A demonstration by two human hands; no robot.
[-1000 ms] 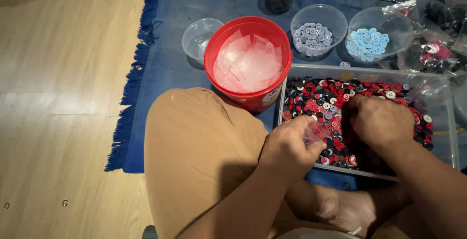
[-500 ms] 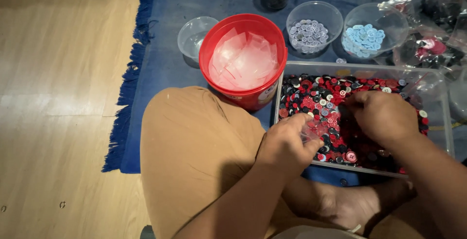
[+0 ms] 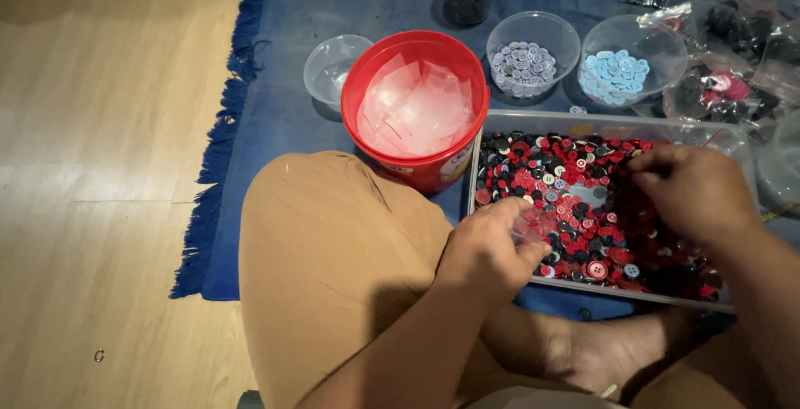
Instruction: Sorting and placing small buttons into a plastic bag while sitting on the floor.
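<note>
Grip, left: your left hand [image 3: 492, 246] pinched a small clear bag [image 3: 533, 227].
Grip, right: your right hand [image 3: 696, 192] closed, fingertips among buttons [image 3: 575, 201].
Container: clear tray [image 3: 583, 284] on blue rug [image 3: 275, 117].

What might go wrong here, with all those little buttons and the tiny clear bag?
The small clear bag in the left hand looks flimsy, so buttons could miss its mouth and scatter. The right hand digs in the tray of red and black buttons, and some might flick over the low rim onto the blue rug.
</note>
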